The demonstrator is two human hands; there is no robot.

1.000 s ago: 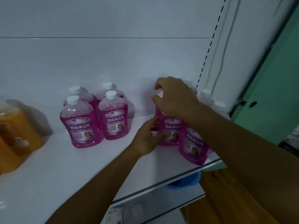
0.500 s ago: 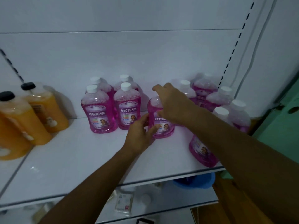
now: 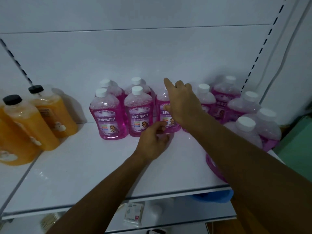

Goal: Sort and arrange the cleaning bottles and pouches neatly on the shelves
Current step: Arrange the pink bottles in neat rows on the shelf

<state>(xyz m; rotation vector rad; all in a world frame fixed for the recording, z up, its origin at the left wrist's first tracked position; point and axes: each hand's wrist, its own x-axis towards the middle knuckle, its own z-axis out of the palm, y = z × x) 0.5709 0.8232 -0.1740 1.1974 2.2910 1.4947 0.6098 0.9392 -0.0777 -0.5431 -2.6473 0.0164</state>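
The pink bottle (image 3: 108, 115) farthest left of the held one carries a purple label reading "地板清洁剂", with a curved line of small print above it too blurred to read. Its neighbour (image 3: 138, 114), just left of the held bottle, shows "FLOOR CLEANER" arched over the same "地板清洁剂". On the held bottle (image 3: 166, 114) only "地板" shows beside the right hand (image 3: 183, 103), which covers the rest. Labels on the orange bottles (image 3: 30, 122) are illegible.
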